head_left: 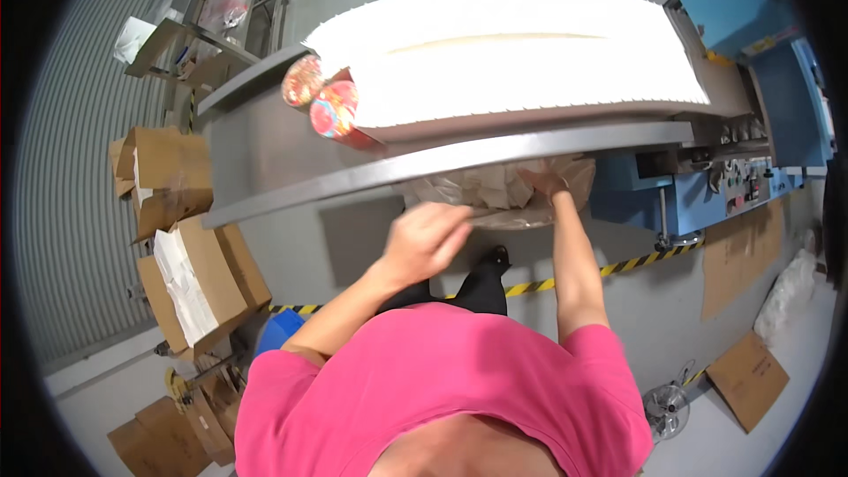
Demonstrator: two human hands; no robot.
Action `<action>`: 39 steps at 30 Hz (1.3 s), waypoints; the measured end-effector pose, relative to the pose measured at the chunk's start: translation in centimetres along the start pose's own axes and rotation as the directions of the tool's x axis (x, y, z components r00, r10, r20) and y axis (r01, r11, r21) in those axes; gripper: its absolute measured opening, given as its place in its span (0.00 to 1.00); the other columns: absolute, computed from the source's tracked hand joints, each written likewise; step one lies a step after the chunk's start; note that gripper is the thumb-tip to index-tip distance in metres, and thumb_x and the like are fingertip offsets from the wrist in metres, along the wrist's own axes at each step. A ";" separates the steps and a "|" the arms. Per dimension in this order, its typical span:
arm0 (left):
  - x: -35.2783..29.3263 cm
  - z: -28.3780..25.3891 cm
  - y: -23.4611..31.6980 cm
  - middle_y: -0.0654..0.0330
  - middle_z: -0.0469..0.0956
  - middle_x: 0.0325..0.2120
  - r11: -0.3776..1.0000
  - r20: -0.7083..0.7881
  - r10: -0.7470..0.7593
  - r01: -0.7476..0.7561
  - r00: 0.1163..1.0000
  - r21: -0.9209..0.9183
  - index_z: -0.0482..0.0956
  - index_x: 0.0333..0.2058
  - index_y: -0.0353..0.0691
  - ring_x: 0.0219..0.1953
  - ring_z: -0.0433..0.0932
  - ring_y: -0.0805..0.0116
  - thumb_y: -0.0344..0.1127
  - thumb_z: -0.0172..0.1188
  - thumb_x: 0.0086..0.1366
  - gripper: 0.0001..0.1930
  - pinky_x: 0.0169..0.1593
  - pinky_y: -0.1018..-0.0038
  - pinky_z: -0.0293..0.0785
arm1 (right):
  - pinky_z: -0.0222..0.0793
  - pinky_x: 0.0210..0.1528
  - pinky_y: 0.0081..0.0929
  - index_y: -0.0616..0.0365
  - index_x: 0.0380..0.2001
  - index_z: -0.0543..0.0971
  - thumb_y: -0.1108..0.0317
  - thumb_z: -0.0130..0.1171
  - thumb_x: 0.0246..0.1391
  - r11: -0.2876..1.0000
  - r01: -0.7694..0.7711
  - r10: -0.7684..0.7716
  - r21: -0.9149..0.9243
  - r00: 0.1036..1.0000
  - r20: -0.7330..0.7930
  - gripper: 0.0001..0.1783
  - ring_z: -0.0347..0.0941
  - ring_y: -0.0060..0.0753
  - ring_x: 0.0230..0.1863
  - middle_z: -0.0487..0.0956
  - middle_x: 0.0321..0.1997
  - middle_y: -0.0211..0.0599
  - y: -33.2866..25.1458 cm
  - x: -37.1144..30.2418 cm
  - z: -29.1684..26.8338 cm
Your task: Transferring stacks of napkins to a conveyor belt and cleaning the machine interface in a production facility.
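Plastic bag (523, 219) has R hand (546, 184) at it, L hand (427, 243) nr; can't tell either's grip.

We've got a grey metal worktop (252, 143) with a raised rim, and most of it's taken up by a long white stack (530, 71) with ridged edges, pretty blown out by glare. Two patterned cylinders (335, 109) sit at its left end. On our floor (649, 305) there's striped tape (629, 262), plus a clear bag (788, 299) and some cardboard (749, 380) over to the right.
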State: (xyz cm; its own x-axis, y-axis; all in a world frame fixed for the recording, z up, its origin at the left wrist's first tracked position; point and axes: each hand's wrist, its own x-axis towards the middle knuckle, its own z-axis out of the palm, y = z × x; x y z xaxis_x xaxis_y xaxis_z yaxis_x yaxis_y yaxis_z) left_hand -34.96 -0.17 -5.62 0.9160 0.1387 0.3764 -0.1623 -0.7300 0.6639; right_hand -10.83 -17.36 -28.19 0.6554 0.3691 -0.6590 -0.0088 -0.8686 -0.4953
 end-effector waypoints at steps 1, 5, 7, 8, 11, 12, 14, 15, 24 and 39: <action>1.0 -3.5 -0.2 0.52 0.75 0.30 0.995 -0.124 0.025 -0.013 0.992 0.101 0.74 0.37 0.34 0.30 0.74 0.55 0.24 0.57 0.52 0.11 0.36 0.66 0.71 | 0.65 0.50 0.35 0.63 0.48 0.71 0.43 0.58 0.44 0.997 0.055 -0.047 -0.058 0.991 0.126 0.36 0.68 0.44 0.50 0.71 0.50 0.49 1.4 0.0 -0.6; 4.6 -13.3 -8.1 0.45 0.64 0.48 0.866 -0.468 -0.087 0.299 0.880 0.401 0.67 0.47 0.33 0.51 0.65 0.52 0.28 0.58 0.55 0.21 0.52 0.65 0.63 | 0.70 0.30 0.22 0.59 0.36 0.79 0.60 0.55 0.54 0.987 -0.007 -0.043 0.161 0.951 0.306 0.14 0.75 0.25 0.29 0.79 0.29 0.35 -10.2 -14.3 -5.1; 5.6 -15.8 -13.5 0.44 0.59 0.53 0.797 -0.297 -0.162 0.302 0.941 0.523 0.62 0.54 0.34 0.54 0.62 0.52 0.35 0.59 0.56 0.27 0.54 0.66 0.62 | 0.69 0.27 0.18 0.59 0.33 0.79 0.66 0.55 0.53 0.881 0.152 -0.269 0.448 0.940 0.212 0.09 0.73 0.18 0.26 0.78 0.25 0.31 -17.0 -20.6 -6.1; 6.1 -16.8 -15.7 0.45 0.58 0.54 0.891 -0.196 -0.222 0.280 0.955 0.357 0.61 0.55 0.35 0.54 0.63 0.53 0.38 0.58 0.57 0.29 0.54 0.67 0.62 | 0.69 0.28 0.18 0.60 0.30 0.79 0.67 0.56 0.52 0.782 0.248 -0.376 0.571 0.920 0.115 0.08 0.72 0.16 0.25 0.77 0.24 0.30 -19.9 -22.3 -5.9; 7.2 -18.3 -18.4 0.44 0.54 0.57 0.965 0.051 -0.260 0.258 0.964 0.053 0.59 0.58 0.38 0.56 0.60 0.53 0.43 0.57 0.59 0.31 0.54 0.68 0.63 | 0.66 0.26 0.19 0.62 0.29 0.79 0.73 0.59 0.48 0.602 0.788 -0.664 0.132 0.585 -0.466 0.05 0.72 0.21 0.24 0.78 0.24 0.34 -27.9 -23.6 -3.1; 7.5 -18.9 -19.1 0.42 0.53 0.58 0.962 0.101 -0.274 0.274 0.956 0.011 0.59 0.58 0.38 0.59 0.57 0.49 0.43 0.57 0.58 0.31 0.55 0.66 0.63 | 0.67 0.30 0.23 0.59 0.28 0.78 0.72 0.61 0.44 0.520 0.837 -0.779 -0.169 0.384 -0.495 0.06 0.73 0.28 0.26 0.76 0.23 0.35 -30.0 -23.1 -2.1; 8.9 -20.2 -20.4 0.44 0.54 0.58 0.977 0.182 -0.210 0.214 0.961 -0.003 0.59 0.58 0.38 0.56 0.62 0.51 0.43 0.56 0.58 0.31 0.54 0.68 0.64 | 0.66 0.39 0.28 0.56 0.30 0.77 0.64 0.63 0.41 0.392 0.784 -0.893 -0.481 0.198 -0.404 0.12 0.72 0.34 0.32 0.76 0.27 0.33 -33.6 -21.8 0.1; 9.8 -20.7 -20.7 0.45 0.55 0.58 0.979 0.239 -0.189 0.201 0.952 -0.028 0.60 0.58 0.38 0.55 0.64 0.52 0.42 0.56 0.58 0.30 0.54 0.68 0.65 | 0.63 0.44 0.32 0.56 0.32 0.76 0.59 0.63 0.40 0.395 0.738 -0.903 -0.547 0.203 -0.377 0.17 0.71 0.34 0.36 0.75 0.30 0.34 -34.8 -20.8 1.2; 10.4 -21.4 -20.2 0.46 0.63 0.52 0.986 0.182 -0.158 0.147 0.970 0.074 0.63 0.54 0.33 0.52 0.66 0.53 0.45 0.65 0.45 0.38 0.53 0.67 0.65 | 0.45 0.60 0.54 0.57 0.40 0.73 0.48 0.62 0.33 0.451 0.475 -0.874 -0.756 0.407 -0.265 0.31 0.64 0.42 0.51 0.72 0.37 0.41 -35.8 -18.2 3.9; 9.4 -23.5 -18.8 0.45 0.68 0.41 0.981 0.383 -0.194 0.173 0.903 0.088 0.60 0.53 0.30 0.45 0.69 0.52 0.43 0.64 0.41 0.40 0.50 0.68 0.66 | 0.49 0.59 0.49 0.47 0.40 0.75 0.64 0.59 0.40 0.416 0.552 -0.902 -0.723 0.349 -0.252 0.19 0.55 0.50 0.61 0.64 0.57 0.46 -40.7 -11.2 2.0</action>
State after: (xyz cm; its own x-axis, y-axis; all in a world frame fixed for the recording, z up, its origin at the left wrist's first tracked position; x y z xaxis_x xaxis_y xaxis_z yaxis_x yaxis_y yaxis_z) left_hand -31.93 30.57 0.57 0.9993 0.0100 -0.0364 0.0315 -0.7508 0.6598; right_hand -19.29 14.48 -1.79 0.4272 0.8297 0.3593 0.9041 -0.3958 -0.1608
